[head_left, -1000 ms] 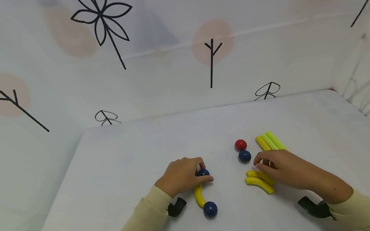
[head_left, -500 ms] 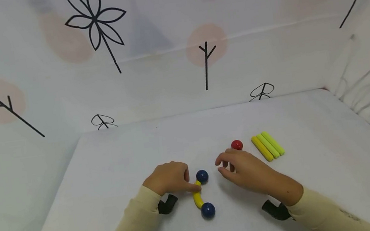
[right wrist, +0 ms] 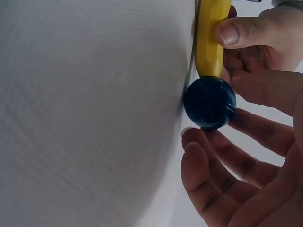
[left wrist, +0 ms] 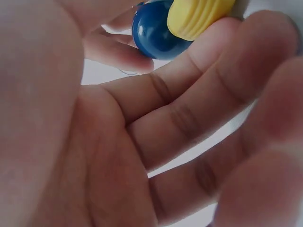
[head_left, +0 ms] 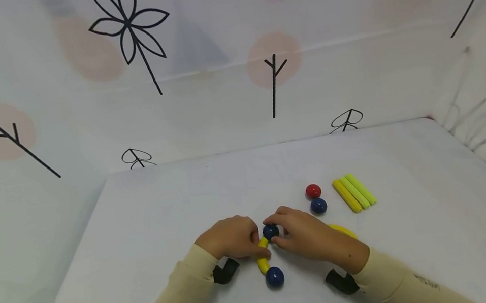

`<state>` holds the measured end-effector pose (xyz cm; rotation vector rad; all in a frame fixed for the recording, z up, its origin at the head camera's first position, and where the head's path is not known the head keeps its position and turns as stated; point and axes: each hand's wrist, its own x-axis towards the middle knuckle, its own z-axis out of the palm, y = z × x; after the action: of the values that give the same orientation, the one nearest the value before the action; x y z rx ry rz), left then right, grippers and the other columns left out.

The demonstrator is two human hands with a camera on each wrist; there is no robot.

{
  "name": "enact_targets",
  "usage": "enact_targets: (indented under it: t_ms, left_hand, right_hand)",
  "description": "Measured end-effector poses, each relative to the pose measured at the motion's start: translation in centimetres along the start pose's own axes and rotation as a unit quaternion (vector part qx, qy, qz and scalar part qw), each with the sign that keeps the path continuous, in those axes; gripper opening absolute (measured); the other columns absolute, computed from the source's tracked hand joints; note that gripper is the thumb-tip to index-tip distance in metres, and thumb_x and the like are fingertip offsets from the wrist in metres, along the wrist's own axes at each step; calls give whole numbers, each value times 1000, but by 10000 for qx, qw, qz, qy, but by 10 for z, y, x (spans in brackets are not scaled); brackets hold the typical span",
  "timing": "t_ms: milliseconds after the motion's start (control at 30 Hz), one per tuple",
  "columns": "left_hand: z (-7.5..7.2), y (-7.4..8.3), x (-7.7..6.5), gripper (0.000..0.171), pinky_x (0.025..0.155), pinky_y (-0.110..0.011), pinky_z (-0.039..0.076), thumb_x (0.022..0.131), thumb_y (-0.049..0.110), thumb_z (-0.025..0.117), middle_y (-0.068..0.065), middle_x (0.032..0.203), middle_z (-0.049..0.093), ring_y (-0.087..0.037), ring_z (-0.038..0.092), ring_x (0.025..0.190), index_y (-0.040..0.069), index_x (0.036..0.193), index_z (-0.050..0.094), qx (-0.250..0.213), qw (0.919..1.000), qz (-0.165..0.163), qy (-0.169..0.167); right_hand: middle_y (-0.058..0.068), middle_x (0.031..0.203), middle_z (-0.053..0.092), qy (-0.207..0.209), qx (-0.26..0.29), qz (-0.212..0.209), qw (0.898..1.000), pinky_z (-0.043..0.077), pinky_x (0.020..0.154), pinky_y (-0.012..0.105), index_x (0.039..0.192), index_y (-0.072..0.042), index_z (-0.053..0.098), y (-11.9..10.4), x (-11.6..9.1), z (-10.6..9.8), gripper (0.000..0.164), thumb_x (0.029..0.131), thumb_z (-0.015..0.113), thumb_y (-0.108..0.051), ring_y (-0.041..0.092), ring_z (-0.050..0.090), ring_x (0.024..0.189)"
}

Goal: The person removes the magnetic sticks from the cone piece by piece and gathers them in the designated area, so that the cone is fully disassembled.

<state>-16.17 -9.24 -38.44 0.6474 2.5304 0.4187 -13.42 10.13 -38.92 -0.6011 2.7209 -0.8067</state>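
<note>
My left hand (head_left: 232, 238) holds a curved yellow stick (head_left: 263, 265) between thumb and fingers, low over the white table. A dark blue ball (head_left: 275, 277) sits at the stick's near end. Another blue ball (head_left: 270, 232) meets its far end, and my right hand (head_left: 309, 237) grips that ball between thumb and fingers. In the right wrist view the yellow stick (right wrist: 210, 40) touches the blue ball (right wrist: 209, 102). Ribbed yellow plastic (left wrist: 199, 18) shows against blue in the left wrist view.
Right of the hands lie a red ball (head_left: 313, 191) and a blue ball (head_left: 318, 206). Beside them are a straight yellow stick (head_left: 347, 196) and two yellow-green sticks (head_left: 359, 190). A curved yellow stick (head_left: 343, 231) is partly hidden behind my right forearm.
My right hand has moved left from beside the curved yellow sticks to the far blue ball. My left hand has shifted from that ball onto the curved yellow stick.
</note>
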Motion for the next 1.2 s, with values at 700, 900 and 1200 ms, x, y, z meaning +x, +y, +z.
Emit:
enact_targets:
  t_ms: [700, 900, 1200]
  left_hand:
    - [-1, 5, 1, 31, 53, -22, 37, 84, 36, 79, 9, 63, 54, -7, 49, 56, 19, 69, 59, -317, 9990, 325, 8]
    - [-1, 6, 2, 28, 50, -22, 43, 86, 31, 78, 7, 61, 59, -7, 55, 51, 17, 71, 59, -522, 9982, 301, -64]
    - [2, 6, 1, 27, 50, -25, 52, 85, 26, 80, 3, 63, 62, -11, 60, 50, 14, 73, 59, -1036, 9943, 136, -202]
  right_hand:
    - [-2, 97, 62, -212, -144, 285, 9993, 54, 85, 34, 121, -12, 68, 5, -2, -2, 38, 86, 79, -20, 13, 55, 85]
    - [-1, 105, 66, -123, -110, 281, 9995, 55, 88, 36, 122, -12, 66, 5, -3, -6, 38, 87, 78, -21, 13, 58, 90]
    - [2, 106, 66, 570, -364, 132, 9976, 52, 70, 23, 125, -11, 65, 10, -16, -34, 38, 90, 76, -22, 12, 59, 83]
